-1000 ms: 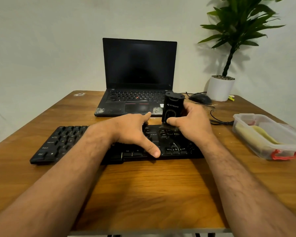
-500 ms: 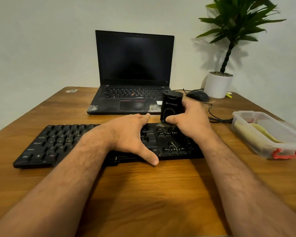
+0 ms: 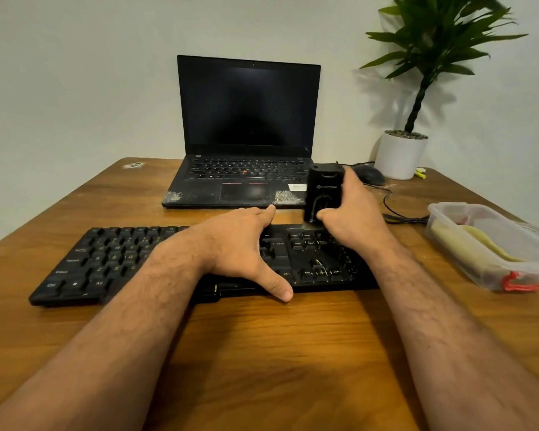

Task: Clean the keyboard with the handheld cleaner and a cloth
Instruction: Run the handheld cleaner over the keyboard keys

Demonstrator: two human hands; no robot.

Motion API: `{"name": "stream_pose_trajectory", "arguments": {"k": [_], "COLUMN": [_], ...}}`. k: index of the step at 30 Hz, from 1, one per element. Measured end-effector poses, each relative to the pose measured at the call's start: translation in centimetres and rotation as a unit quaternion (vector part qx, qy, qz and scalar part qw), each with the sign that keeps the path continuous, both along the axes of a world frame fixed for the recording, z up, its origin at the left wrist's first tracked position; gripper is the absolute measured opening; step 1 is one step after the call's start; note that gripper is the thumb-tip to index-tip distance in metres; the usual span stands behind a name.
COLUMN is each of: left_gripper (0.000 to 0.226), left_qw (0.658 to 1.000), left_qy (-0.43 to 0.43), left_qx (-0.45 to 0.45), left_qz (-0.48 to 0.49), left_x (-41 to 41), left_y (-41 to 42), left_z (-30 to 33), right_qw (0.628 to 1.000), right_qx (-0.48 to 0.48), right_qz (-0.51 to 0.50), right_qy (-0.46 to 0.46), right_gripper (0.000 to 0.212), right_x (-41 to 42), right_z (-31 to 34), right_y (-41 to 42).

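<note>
Your two hands work at a black keyboard (image 3: 181,259) on a wooden surface (image 3: 262,353), cleaning its right end.

Your left hand (image 3: 240,247) still lies flat across the keyboard's middle, fingers (image 3: 266,213) straight and spread, steadying it. Your right hand (image 3: 352,213) has its fingers curled tight around the upright black handheld cleaner (image 3: 322,194), whose base touches the keys at the right end's far edge. It has barely shifted in the last second, so you are likely still working that corner. At far right, a clear plastic container (image 3: 448,213) holds something pale yellow, possibly the cloth.
</note>
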State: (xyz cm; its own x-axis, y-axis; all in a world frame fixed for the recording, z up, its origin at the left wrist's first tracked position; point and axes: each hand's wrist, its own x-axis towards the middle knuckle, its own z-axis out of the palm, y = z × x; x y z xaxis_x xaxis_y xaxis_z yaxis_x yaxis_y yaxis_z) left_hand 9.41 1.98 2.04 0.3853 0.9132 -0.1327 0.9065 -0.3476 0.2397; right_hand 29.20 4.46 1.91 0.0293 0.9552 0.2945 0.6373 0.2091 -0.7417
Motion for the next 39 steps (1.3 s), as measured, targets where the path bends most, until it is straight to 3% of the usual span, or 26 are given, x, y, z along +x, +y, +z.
{"name": "stream_pose_trajectory", "arguments": {"k": [2,8,15,21,27,30,32,36,39], "left_gripper": [0.156,0.16,0.16,0.161,0.159,0.155,0.154,0.154,0.155], "left_qw": [1.0,0.999,1.0,0.999,1.0,0.999,0.999,0.999,0.999], "left_qy": [-0.002,-0.011,-0.013,-0.037,-0.025,-0.026,-0.031,-0.038,-0.043], "left_qx": [0.006,0.03,0.0,0.004,-0.008,-0.008,-0.003,0.001,-0.001], "left_qz": [-0.003,-0.014,0.006,-0.004,0.016,0.024,0.024,0.024,0.023], "left_x": [0.0,-0.3,-0.2,-0.3,-0.1,-0.2,-0.3,-0.4,-0.4], "left_y": [-0.1,0.6,0.2,0.5,0.1,0.3,0.4,0.2,0.2], "left_z": [-0.1,-0.7,-0.4,-0.5,-0.3,-0.2,-0.3,-0.3,-0.5], "right_qw": [1.0,0.998,0.999,0.998,0.999,0.998,0.997,0.999,0.998], "right_qx": [0.005,-0.005,-0.009,-0.003,0.011,-0.004,-0.016,0.023,-0.007], "right_qz": [-0.019,0.067,-0.042,0.064,-0.03,0.034,0.065,0.008,0.034], "right_qy": [0.002,-0.002,-0.018,-0.007,0.019,0.061,0.037,0.027,0.057], "right_gripper": [0.067,0.068,0.069,0.064,0.064,0.06,0.054,0.052,0.054], "right_x": [0.3,-2.8,0.6,-2.7,0.5,1.1,0.4,-0.4,0.1], "right_z": [0.1,-0.8,0.1,-0.8,-0.2,0.1,-0.2,-0.3,-0.2], "right_y": [0.0,-0.1,0.1,-0.2,0.1,-1.1,-1.7,-1.4,-1.7]}}
